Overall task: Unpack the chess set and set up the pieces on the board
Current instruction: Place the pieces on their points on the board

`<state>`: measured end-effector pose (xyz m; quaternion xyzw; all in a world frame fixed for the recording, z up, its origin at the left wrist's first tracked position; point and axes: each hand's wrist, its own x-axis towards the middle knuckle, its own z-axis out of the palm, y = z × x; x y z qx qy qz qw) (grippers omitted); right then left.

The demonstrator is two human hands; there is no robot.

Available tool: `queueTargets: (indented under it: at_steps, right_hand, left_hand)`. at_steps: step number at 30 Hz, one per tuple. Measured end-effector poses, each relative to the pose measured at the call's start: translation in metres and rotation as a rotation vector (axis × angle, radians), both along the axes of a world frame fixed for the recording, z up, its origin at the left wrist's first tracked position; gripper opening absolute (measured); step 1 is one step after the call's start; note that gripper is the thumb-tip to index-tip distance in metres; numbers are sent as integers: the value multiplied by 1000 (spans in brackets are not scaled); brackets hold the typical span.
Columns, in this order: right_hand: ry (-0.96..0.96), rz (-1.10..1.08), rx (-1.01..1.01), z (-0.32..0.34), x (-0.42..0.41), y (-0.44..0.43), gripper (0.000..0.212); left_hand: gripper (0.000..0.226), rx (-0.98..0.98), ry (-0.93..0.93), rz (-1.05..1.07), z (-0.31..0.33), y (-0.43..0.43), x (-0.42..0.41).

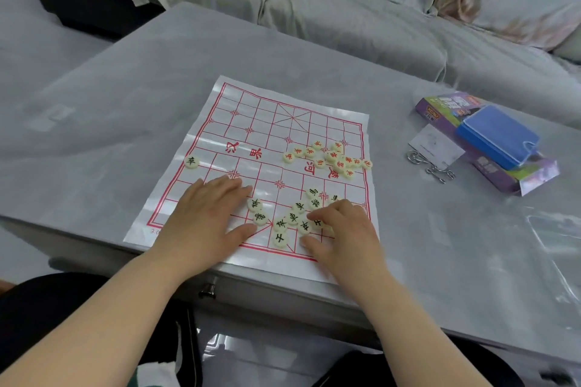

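A white paper board (251, 122) with a red grid lies on the grey table. Several cream discs with red characters (333, 157) cluster near its right edge. Several discs with black characters (294, 217) lie loose at the near right. One black-character disc (191, 162) sits alone at the board's left edge. My left hand (207, 217) rests flat on the near left part of the board, fingers straight. My right hand (342, 229) lies over the black-character discs, its fingers bent with the tips on them; whether it grips one is hidden.
A blue plastic case (500, 138) lies on a purple cardboard box (528, 176) at the right. A white card (435, 143) and metal ring puzzles (430, 163) sit beside them. A covered sofa (377, 9) runs behind the table (125, 88).
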<state>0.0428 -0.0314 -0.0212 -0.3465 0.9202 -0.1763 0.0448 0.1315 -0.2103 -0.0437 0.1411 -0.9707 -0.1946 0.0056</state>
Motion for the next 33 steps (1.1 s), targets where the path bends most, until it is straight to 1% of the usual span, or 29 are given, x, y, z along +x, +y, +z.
queueTargets:
  at_steps: [7,10,12,14,17,20,23,25,27,30,33]
  right_hand:
    - [-3,-56,-13,-7,2,-1,33]
    - [-2,-46,22,-5,2,-3,38]
    - [-14,-46,51,-4,1,-6,36]
    - [-25,-39,74,-2,-2,-7,34]
    - [-65,-30,51,4,-4,-6,30]
    - [-145,-24,-73,15,-7,-8,24]
    - [-175,18,-110,25,-13,-25,25]
    - [-172,66,-126,28,-19,-44,27]
    - [-179,121,-136,27,-22,-68,28]
    - [-202,199,-111,21,-27,-104,29]
    - [-197,244,-63,15,-29,-127,30]
  left_hand:
    - [100,-9,-7,5,0,1,0]
    - [100,-6,-4,4,0,-1,-1]
    - [99,-4,-9,2,0,-1,-2]
    - [90,31,5,3,2,1,-1]
    - [60,138,82,38,6,-1,3]
    - [53,191,206,121,9,-9,12]
    - [45,181,304,237,10,-20,22]
    - [45,159,298,329,9,-30,26]
    - [50,142,257,392,7,-39,28]
    - [59,138,189,415,6,-47,27]
    - [65,100,160,411,4,-48,25]
